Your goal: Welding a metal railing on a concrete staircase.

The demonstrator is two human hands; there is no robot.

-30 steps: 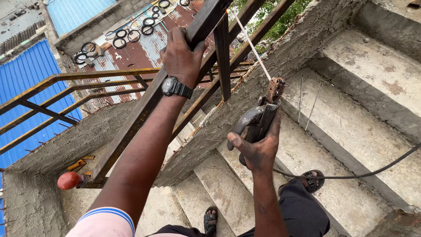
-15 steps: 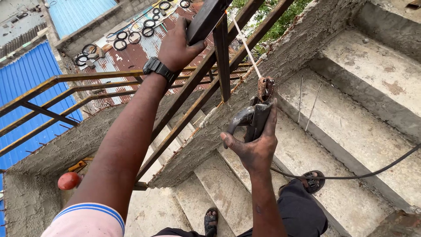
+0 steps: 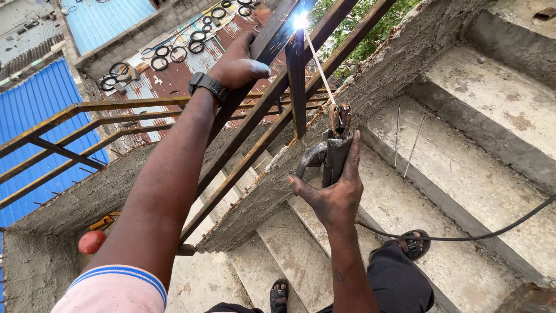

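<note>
Welding contact at the top of a stair rail, seen from the head camera. Right hand [image 3: 335, 197] is closed around the dark, rust-stained metal electrode holder [image 3: 331, 152], thumb spread to the left and fingers wrapped behind the grip. One thin pale welding rod [image 3: 317, 64] rises from the holder's clamp, its long axis running up and slightly left, away from the hand; its tip touches the joint at the bright white-blue arc [image 3: 300, 21]. One black cable [image 3: 463, 235] trails from below the hand to the right, across the grey concrete steps [image 3: 480, 174].

Left hand [image 3: 237, 62], wearing one black wristwatch [image 3: 207, 84], is wrapped over the sloping rust-brown steel handrail bar [image 3: 263, 49], just left of the arc and nearer to it than the right hand. One short upright steel baluster [image 3: 296, 87] meets the rail at the arc. Two more sloping bars run parallel below it. Two thin spare rods [image 3: 405, 145] lie on a step. Two sandalled feet [image 3: 414, 246] stand on lower steps.
</note>
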